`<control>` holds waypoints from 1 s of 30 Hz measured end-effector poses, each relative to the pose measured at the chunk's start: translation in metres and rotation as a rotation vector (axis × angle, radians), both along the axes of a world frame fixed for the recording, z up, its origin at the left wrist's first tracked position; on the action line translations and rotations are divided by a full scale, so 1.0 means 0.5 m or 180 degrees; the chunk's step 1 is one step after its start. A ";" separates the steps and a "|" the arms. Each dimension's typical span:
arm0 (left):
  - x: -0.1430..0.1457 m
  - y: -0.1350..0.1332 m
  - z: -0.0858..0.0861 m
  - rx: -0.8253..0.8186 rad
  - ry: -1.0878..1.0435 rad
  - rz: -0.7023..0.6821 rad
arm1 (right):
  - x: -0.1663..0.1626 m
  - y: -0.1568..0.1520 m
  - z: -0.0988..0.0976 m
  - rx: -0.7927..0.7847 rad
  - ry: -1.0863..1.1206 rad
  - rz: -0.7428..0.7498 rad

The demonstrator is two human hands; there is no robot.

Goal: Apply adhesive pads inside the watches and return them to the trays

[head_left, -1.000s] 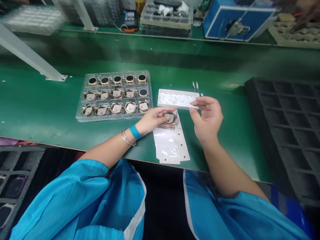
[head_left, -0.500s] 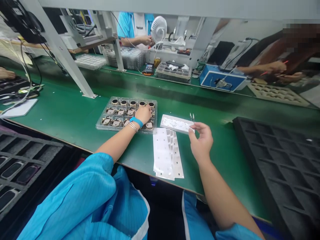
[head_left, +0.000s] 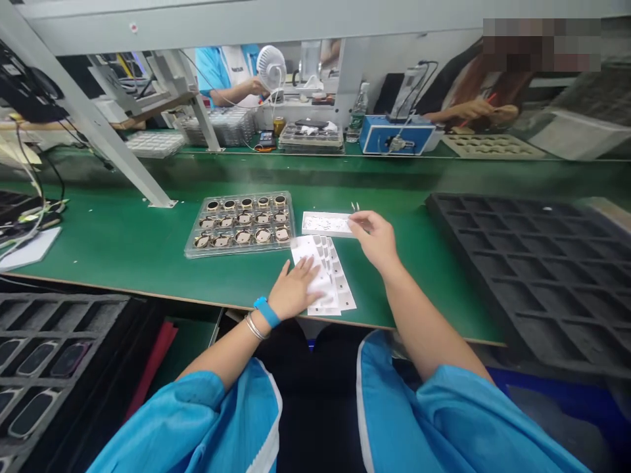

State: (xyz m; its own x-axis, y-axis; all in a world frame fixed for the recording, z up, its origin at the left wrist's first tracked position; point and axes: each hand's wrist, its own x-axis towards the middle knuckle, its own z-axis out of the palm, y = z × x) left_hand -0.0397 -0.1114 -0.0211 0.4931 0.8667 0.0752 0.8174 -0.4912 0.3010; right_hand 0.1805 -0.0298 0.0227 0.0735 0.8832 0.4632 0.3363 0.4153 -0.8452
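My left hand (head_left: 294,287) lies with its fingers spread on a fanned stack of white label sheets (head_left: 336,279) at the table's front edge. Tweezers (head_left: 355,206) stick out beyond the thumb and fingers of my right hand (head_left: 377,238), which pinches them with the tips pointing away from me. That hand is by the right end of a shallow white box (head_left: 323,232) holding many tiny pieces, too small to name. Left of the box, a clear plastic tray (head_left: 236,250) carries rows of round watch-like cases; some show dark round faces, others a pale inside.
A black compartment tray (head_left: 493,263) covers the table's right side. Another dark foam tray (head_left: 59,322) with watch-like pieces sits low at my left. A slanted metal post (head_left: 98,112) stands on the table. Across the bench, two people work near a fan (head_left: 271,66) and a blue device (head_left: 394,136).
My left hand has left the clear tray and come down onto the label sheets. My right hand stays by the white box with the tweezers. The camera view has shifted.
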 end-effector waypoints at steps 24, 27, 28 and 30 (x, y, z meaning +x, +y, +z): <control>-0.058 0.084 0.068 0.0395 0.0107 0.0371 | 0.279 -0.055 -0.055 -0.0493 -0.1999 -0.1700; -0.051 0.123 0.088 0.0368 0.0290 0.0236 | 0.202 0.004 -0.020 -0.0530 -0.1982 -0.0963; -0.043 0.139 0.093 0.0358 0.0316 0.0211 | 0.175 0.034 -0.007 -0.0611 -0.1950 -0.0788; -0.022 0.168 0.097 0.0358 0.0306 0.0169 | 0.129 0.101 0.014 -0.0805 -0.1983 -0.0678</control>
